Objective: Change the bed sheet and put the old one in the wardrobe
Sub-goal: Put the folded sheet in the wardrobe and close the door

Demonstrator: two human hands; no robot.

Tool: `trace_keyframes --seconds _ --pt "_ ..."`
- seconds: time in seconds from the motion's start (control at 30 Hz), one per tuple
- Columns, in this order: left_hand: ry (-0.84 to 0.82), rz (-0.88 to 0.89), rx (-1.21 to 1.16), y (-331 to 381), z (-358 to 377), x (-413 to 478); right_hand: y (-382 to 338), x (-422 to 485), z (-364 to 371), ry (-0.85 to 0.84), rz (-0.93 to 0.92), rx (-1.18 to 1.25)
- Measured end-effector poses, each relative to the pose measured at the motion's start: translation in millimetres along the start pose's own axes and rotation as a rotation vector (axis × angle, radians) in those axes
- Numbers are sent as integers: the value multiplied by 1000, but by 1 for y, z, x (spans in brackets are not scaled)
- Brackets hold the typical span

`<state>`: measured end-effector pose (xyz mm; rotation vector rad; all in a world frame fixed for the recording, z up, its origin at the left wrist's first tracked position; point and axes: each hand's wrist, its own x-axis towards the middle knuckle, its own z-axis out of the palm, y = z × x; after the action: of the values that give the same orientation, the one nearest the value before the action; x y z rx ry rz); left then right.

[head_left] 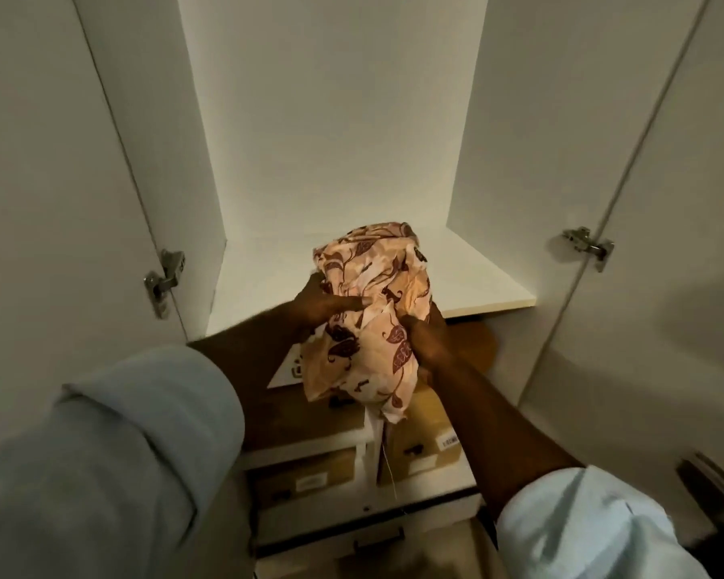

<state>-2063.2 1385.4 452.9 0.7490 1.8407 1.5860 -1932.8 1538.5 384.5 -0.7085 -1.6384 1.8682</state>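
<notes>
A bundled peach bed sheet (373, 311) with dark red leaf prints is held up at the front edge of a white wardrobe shelf (490, 286). Its upper part lies over the shelf and its lower part hangs below the edge. My left hand (322, 305) grips the bundle's left side, thumb laid across the cloth. My right hand (425, 344) grips the lower right part of the bundle. Both wardrobe doors stand open.
The left door (59, 181) and the right door (653, 202) flank the opening, with metal hinges (166, 277) at shelf height. Below the shelf sit cardboard boxes (419, 445), a white box and a brown round object (473, 344). A dark handle (715, 482) shows at the lower right.
</notes>
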Motion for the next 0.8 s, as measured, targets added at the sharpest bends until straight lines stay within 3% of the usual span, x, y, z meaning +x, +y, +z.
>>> trace_keyframes --seconds 0.13,0.4,0.47,0.57,0.63,0.7,0.8 --pt "9 -32 116 24 -36 80 -18 72 31 109 -2 -45" --pt "476 -45 171 -16 -98 163 -24 197 90 -44 181 -46" --pt "533 -163 192 -34 -115 174 -23 203 100 -93 243 -79" --pt "634 -349 495 -59 -122 175 -6 197 103 -203 238 -292" --pt "713 -138 661 -75 -116 172 10 198 108 -295 115 -435" --pt "562 73 724 -88 -108 171 17 201 117 -334 49 -447" --pt "416 118 783 -106 -109 184 24 208 137 -303 12 -451"
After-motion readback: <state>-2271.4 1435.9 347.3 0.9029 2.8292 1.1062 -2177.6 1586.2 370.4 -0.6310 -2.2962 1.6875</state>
